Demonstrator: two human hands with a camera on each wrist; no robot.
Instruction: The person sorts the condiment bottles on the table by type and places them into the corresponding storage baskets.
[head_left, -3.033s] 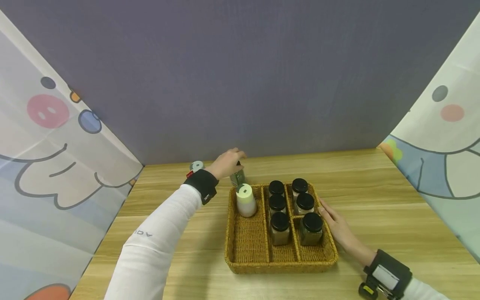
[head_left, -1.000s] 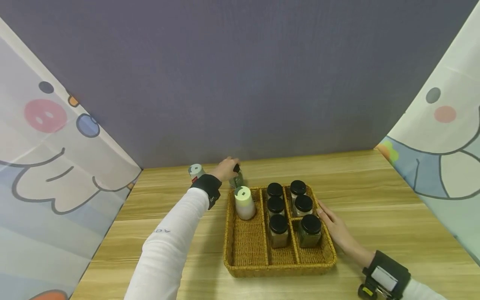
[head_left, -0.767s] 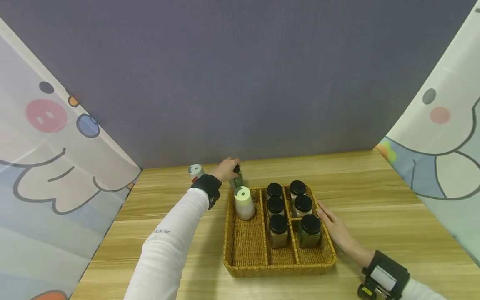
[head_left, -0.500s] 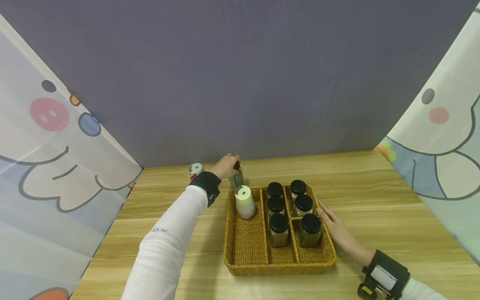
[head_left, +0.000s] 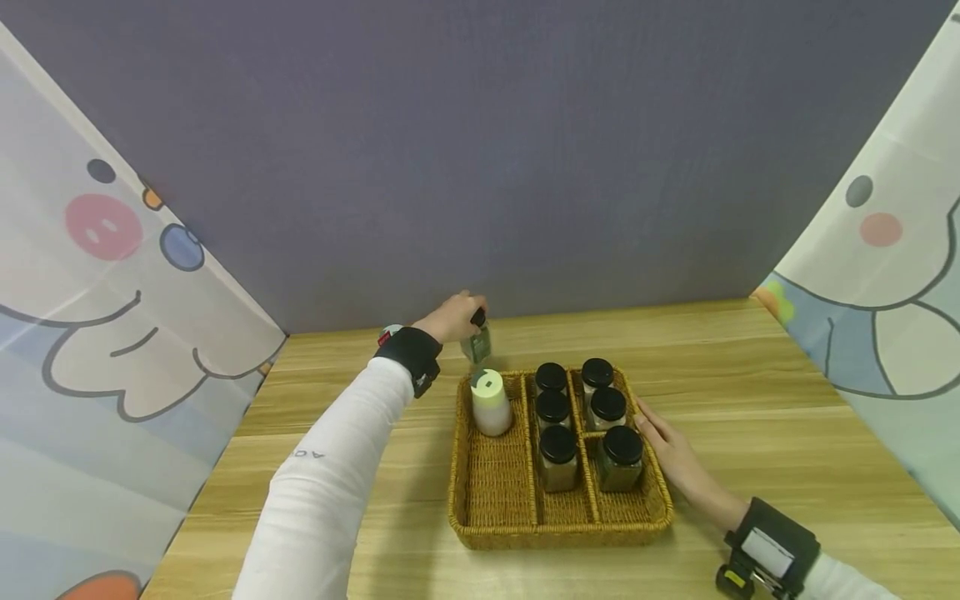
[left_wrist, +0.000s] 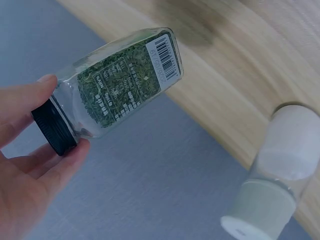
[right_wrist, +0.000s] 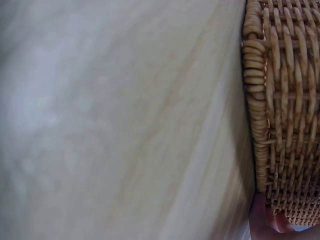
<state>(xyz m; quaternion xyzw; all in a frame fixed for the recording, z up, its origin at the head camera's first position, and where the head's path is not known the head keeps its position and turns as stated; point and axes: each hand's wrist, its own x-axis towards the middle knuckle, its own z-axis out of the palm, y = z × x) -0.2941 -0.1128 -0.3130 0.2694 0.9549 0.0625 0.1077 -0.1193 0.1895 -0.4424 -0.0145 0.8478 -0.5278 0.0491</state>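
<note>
My left hand (head_left: 450,319) holds a glass spice jar (left_wrist: 127,80) of dried green herbs by its neck and black lid, thumb on one side and fingers on the other. In the left wrist view the jar appears slanted; in the head view the jar (head_left: 477,343) is just behind the far left corner of a divided wicker basket (head_left: 495,492). My right hand (head_left: 678,458) rests along the basket's right outer side. In the right wrist view, fingertips (right_wrist: 260,217) touch the wicker near its base. Several black-lidded jars (head_left: 558,467) fill the basket's middle and right compartments.
A pale-capped bottle (head_left: 491,408) stands in the left compartment. Another pale-capped bottle (left_wrist: 285,160) stands on the wooden table (head_left: 750,367), mostly hidden behind my left wrist in the head view. A grey wall (head_left: 480,167) borders the table's back, with cartoon-printed sheets at both sides.
My left hand has closed its fingers on the herb jar, and over the last half second both have risen slightly and shifted right. My right hand has stayed at the basket's side.
</note>
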